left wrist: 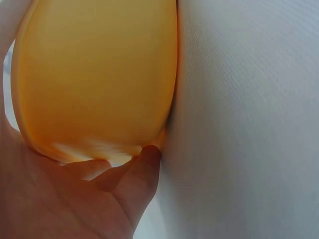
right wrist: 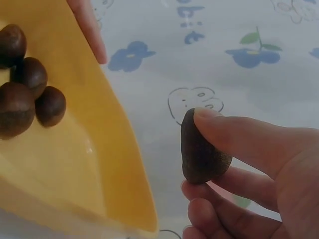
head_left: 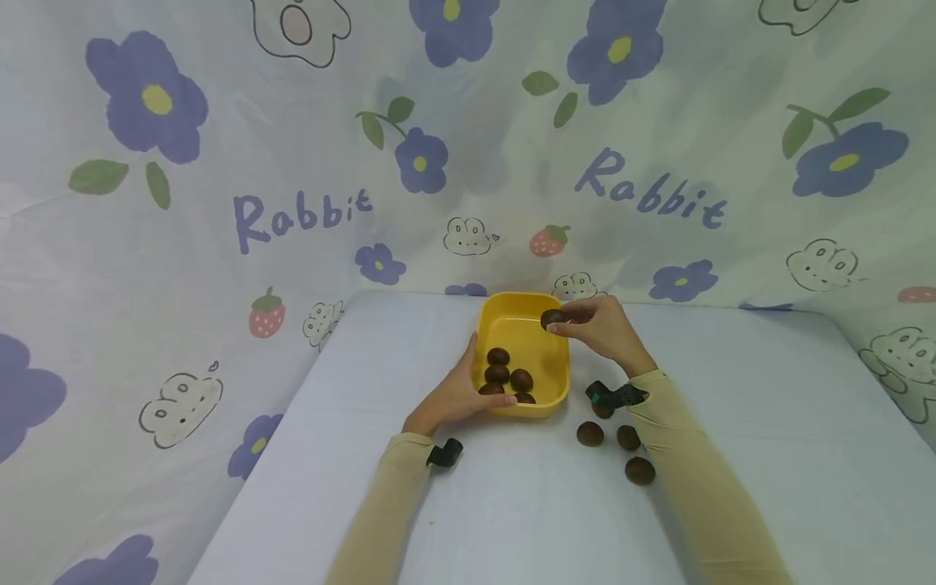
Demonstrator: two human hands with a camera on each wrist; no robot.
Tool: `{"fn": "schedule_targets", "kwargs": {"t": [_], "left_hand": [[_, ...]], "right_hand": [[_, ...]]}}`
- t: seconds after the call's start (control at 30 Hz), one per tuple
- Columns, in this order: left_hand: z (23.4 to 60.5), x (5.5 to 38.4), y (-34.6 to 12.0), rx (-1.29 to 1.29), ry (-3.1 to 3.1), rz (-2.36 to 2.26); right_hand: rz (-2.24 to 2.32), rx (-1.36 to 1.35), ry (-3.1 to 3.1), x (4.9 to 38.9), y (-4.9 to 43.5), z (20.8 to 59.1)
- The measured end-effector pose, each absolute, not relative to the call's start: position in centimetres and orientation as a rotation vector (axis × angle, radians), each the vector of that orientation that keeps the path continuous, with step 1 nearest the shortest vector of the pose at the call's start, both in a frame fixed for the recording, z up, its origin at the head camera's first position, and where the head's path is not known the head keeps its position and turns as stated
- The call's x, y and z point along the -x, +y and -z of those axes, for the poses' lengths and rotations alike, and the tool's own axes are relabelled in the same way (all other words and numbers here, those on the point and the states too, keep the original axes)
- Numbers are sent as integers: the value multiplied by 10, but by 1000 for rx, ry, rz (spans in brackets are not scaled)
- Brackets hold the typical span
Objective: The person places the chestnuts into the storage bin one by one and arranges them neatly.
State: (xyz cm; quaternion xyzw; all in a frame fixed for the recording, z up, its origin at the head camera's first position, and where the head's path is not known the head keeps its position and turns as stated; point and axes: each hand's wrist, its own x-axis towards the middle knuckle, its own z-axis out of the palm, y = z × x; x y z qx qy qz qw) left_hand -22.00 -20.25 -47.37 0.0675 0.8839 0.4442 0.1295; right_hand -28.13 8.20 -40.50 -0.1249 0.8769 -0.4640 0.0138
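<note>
A yellow plastic container point(head_left: 526, 337) stands on the white table, several brown chestnuts point(head_left: 522, 379) gathered in its near end. My left hand point(head_left: 457, 390) grips its near left corner, thumb over the rim. In the left wrist view, the fingers point(left wrist: 142, 174) curl along the outside of the yellow wall point(left wrist: 99, 74). Between thumb and fingertips, my right hand point(head_left: 603, 329) pinches one chestnut point(right wrist: 199, 152) by the far right rim. The right wrist view has this chestnut beside the container's side, apart from the chestnuts point(right wrist: 51, 106) inside.
Several loose chestnuts point(head_left: 590, 434) lie on the table right of the container, some partly under the right forearm and its black wrist camera point(head_left: 617, 396). A patterned cloth point(head_left: 468, 162) hangs behind the table's far edge. Another wrist camera point(head_left: 446, 452) sits on the left wrist.
</note>
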Motion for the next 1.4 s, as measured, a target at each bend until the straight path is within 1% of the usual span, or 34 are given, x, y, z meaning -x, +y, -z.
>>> {"fn": "schedule_targets", "kwargs": {"t": [0.43, 0.7, 1.13, 1.4], "left_hand": [[473, 220, -202, -220, 2561, -1301], [473, 219, -203, -199, 2566, -1285], [476, 218, -203, -240, 2561, -1308], [479, 217, -203, -231, 2579, -1304]], "right_hand": [[1572, 370, 2627, 297, 44, 410], [1532, 368, 2620, 304, 24, 419], [1464, 324, 2628, 314, 9, 433], [1403, 365, 2686, 319, 2, 448]]}}
